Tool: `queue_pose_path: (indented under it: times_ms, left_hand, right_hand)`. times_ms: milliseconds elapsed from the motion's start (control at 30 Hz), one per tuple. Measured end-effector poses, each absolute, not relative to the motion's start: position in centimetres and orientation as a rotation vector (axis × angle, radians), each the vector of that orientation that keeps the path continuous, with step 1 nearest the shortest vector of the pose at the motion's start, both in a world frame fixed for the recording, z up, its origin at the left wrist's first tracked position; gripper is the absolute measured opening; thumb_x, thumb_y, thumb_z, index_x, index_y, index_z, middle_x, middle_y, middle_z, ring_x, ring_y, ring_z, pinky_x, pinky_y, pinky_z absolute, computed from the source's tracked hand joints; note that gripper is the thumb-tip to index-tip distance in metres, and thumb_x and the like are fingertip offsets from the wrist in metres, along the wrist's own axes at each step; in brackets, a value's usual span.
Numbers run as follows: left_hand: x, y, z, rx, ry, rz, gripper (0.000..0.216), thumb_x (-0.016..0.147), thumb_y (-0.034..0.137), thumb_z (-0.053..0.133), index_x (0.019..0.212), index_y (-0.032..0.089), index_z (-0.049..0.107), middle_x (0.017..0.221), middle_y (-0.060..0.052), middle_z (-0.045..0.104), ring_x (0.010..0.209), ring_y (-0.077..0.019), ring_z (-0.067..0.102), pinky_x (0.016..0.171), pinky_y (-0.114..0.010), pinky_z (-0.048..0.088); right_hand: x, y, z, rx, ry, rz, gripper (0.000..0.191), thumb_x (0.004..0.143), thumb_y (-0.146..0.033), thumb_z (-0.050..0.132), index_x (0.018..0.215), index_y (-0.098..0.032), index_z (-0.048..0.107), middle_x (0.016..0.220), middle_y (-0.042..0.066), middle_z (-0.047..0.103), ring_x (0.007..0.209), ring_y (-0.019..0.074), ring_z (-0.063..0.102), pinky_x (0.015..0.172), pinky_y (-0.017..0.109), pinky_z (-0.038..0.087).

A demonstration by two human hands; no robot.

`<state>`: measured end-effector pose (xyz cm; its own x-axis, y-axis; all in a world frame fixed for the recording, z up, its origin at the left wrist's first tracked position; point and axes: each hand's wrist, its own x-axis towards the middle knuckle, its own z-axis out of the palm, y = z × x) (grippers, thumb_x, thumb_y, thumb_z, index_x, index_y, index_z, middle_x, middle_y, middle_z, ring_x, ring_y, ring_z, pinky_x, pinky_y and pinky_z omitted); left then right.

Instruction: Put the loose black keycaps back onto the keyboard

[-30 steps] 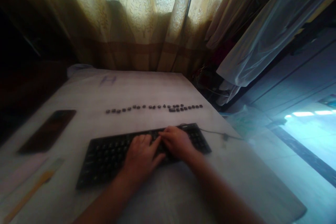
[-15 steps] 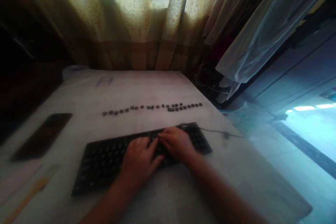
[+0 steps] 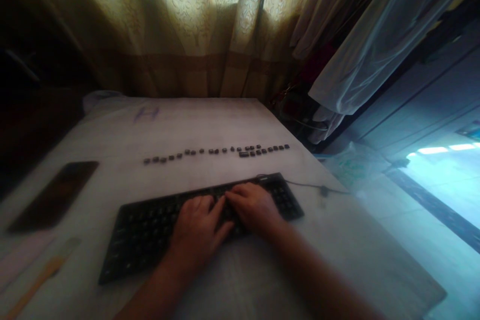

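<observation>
A black keyboard [image 3: 146, 235] lies at a slant on the white-covered table. My left hand [image 3: 197, 225] rests over its middle, thumb spread away from the index finger, and the index fingertip reaches to my right fingertips. From the right, my right hand [image 3: 253, 205] bends over the upper keys, its fingers drawn together at the tips. Whatever those fingertips hold, if anything, is hidden and blurred. Beyond the keyboard, several loose black keycaps [image 3: 210, 151] stretch across the table in an uneven row. A wider keycap [image 3: 244, 154] sits among those on the right.
A dark phone-like slab [image 3: 54, 197] lies on the left. Nearer are a pink strip [image 3: 24, 257] and an orange-handled tool [image 3: 41, 280], both blurred. The keyboard's cable [image 3: 311, 186] runs off the table's right edge. Curtains [image 3: 187, 20] hang behind the table.
The view has shifted slightly, so the table things on the left sit a little farther left. Both hands keep nearly the same place on the keyboard.
</observation>
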<state>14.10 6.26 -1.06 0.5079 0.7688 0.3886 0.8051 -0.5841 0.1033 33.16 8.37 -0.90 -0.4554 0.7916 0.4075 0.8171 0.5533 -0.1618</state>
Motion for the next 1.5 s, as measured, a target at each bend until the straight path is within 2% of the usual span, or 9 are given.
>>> queue_pose_path:
  times_ms: [567, 767, 967, 1333, 1500]
  left_hand:
    - [14.2, 6.3, -1.0, -2.649, -1.391, -0.591, 0.04, 0.085, 0.037, 0.066, 0.119, 0.017, 0.065, 0.099, -0.01, 0.062, 0.093, -0.0282, 0.055, 0.082, -0.045, 0.048]
    - [14.2, 6.3, -1.1, -2.647, -1.401, -0.574, 0.04, 0.084, 0.038, 0.067, 0.117, 0.018, 0.066, 0.099, -0.01, 0.062, 0.093, -0.029, 0.055, 0.083, -0.046, 0.048]
    - [14.0, 6.2, -1.4, -2.627, -1.377, -0.635, 0.038, 0.088, 0.036, 0.06, 0.121, 0.017, 0.065, 0.103, -0.011, 0.064, 0.095, -0.0285, 0.056, 0.085, -0.046, 0.048]
    - [11.2, 5.2, -1.3, -2.562, -1.255, -0.632, 0.033, 0.094, 0.031, 0.048, 0.115, 0.016, 0.068, 0.107, -0.012, 0.069, 0.096, -0.029, 0.063, 0.083, -0.047, 0.052]
    - [8.2, 4.1, -1.5, -2.527, -1.235, -0.64, 0.035, 0.095, 0.035, 0.044, 0.116, 0.018, 0.067, 0.11, -0.011, 0.07, 0.097, -0.028, 0.064, 0.082, -0.045, 0.053]
  right_hand:
    - [33.2, 8.7, -1.2, -1.278, -2.316, 0.057, 0.022, 0.088, -0.02, 0.059, 0.104, -0.02, 0.074, 0.096, 0.008, 0.071, 0.084, 0.0211, 0.062, 0.075, 0.034, 0.049]
    - [33.1, 8.6, -1.2, -1.287, -2.291, 0.122, 0.022, 0.084, -0.016, 0.061, 0.099, -0.021, 0.076, 0.095, 0.008, 0.071, 0.085, 0.0214, 0.062, 0.077, 0.035, 0.05]
    - [34.9, 9.2, -0.8, -1.194, -1.912, 0.348, 0.023, 0.087, -0.015, 0.055, 0.096, -0.02, 0.076, 0.092, 0.007, 0.071, 0.086, 0.0178, 0.066, 0.079, 0.03, 0.055]
    - [36.8, 9.5, -0.5, -1.292, -1.826, 0.182, 0.022, 0.088, -0.017, 0.054, 0.091, -0.02, 0.076, 0.088, 0.007, 0.072, 0.084, 0.0188, 0.068, 0.079, 0.032, 0.055]
    - [37.1, 8.7, -0.6, -1.301, -1.852, 0.139, 0.022, 0.088, -0.017, 0.054, 0.092, -0.021, 0.076, 0.089, 0.007, 0.071, 0.085, 0.0196, 0.067, 0.08, 0.033, 0.056]
